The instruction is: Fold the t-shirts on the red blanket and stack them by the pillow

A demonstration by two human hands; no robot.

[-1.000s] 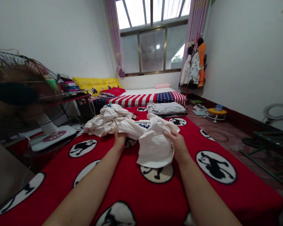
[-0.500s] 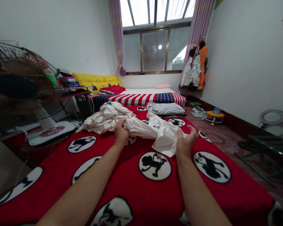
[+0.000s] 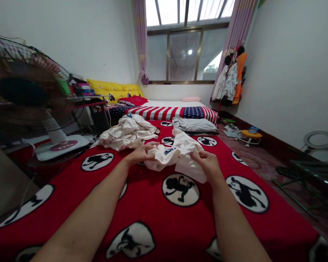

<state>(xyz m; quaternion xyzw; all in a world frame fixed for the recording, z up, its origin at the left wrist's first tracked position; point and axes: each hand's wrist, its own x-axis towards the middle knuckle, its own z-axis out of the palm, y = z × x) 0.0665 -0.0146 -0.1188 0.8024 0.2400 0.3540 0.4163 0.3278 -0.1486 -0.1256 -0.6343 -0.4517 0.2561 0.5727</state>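
A crumpled white garment [image 3: 177, 154] lies bunched on the red blanket [image 3: 158, 214] printed with black-and-white monkey circles. My left hand [image 3: 140, 154] is closed on the garment's left edge. My right hand [image 3: 207, 164] pinches its right side, fingers curled into the cloth. Just beyond my left hand sits a pile of other white clothes [image 3: 127, 133], apart from the one I hold.
A standing fan [image 3: 22, 98] looms close at the left. Folded grey fabric [image 3: 194, 125] lies farther up the bed, before a stars-and-stripes cover [image 3: 169, 112] and yellow pillows [image 3: 112, 89]. Clothes hang on a rack [image 3: 232, 80] by the window. A small yellow stool [image 3: 250, 134] stands on the floor at right.
The garment went from held up, to stretched wide between my hands, to gathered low on the blanket. My hands have come closer together, and my right hand has closed on the cloth again.
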